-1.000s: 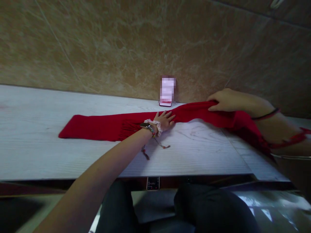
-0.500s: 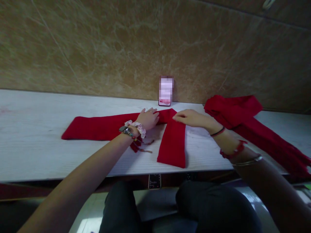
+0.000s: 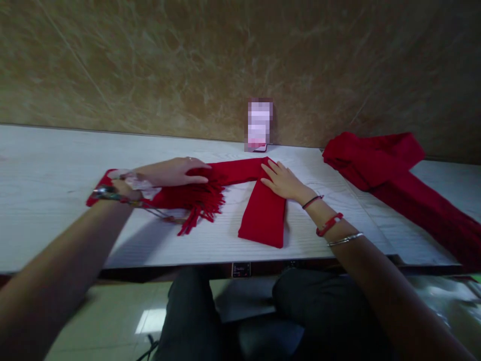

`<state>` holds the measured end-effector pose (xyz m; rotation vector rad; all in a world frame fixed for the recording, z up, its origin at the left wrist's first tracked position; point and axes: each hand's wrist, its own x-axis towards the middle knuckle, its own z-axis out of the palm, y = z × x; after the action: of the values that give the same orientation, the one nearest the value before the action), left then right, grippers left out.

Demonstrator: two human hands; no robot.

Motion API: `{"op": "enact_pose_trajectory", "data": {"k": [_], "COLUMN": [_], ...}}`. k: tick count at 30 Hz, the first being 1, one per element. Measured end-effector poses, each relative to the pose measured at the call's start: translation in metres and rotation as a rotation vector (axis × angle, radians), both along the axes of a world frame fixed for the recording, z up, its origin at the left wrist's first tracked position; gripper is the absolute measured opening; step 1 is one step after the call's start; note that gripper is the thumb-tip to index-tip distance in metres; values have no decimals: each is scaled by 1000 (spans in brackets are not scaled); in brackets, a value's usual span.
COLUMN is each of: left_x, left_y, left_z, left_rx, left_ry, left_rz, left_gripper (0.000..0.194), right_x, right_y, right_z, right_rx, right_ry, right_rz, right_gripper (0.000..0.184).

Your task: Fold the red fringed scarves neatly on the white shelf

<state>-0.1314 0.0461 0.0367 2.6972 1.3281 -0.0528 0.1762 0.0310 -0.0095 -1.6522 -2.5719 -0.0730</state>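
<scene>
A red fringed scarf (image 3: 240, 173) lies across a white wooden table (image 3: 56, 165), bent so that one folded part (image 3: 263, 215) runs toward me. My left hand (image 3: 173, 172) lies on the scarf's left stretch, fingers together and pointing right, just above the fringe (image 3: 205, 203). My right hand (image 3: 283, 180) rests flat with spread fingers on the corner of the fold. Each wrist carries bracelets.
A second red scarf (image 3: 379, 165) is heaped at the right and trails off the table's right side. A small upright phone-like object (image 3: 259, 125) leans against the marble wall at the back. My dark-trousered knees sit under the table's front edge.
My left hand has slid left along the scarf, and the fringe now shows below it. The right hand has settled flat onto the fold's corner. The view shifted slightly.
</scene>
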Motion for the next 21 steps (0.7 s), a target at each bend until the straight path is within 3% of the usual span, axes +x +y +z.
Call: {"op": "enact_pose_trajectory", "data": {"k": [5, 9, 13, 16, 18, 21], "left_x": [-53, -62, -40, -10, 11, 39], "left_y": [-4, 2, 1, -1, 2, 11], "left_z": [3, 12, 41, 59, 63, 56], "left_rx": [-30, -136, -224, -237, -236, -194], "left_ry": [125, -58, -325, -479, -533, -491], "left_rz": [173, 221, 337, 281, 180, 78], "left_gripper": [75, 65, 54, 43, 39, 39], "right_x": [-2, -3, -1, -3, -5, -7], "right_y": [-3, -7, -13, -18, -20, -22], "right_z": [0, 6, 18, 24, 26, 26], "right_rx": [1, 48, -9, -141, -169, -151], "right_ry": [50, 129, 149, 132, 149, 254], "right_rz": [-26, 62, 359, 494, 522, 515], "right_gripper": [56, 45, 45, 45, 35, 18]}}
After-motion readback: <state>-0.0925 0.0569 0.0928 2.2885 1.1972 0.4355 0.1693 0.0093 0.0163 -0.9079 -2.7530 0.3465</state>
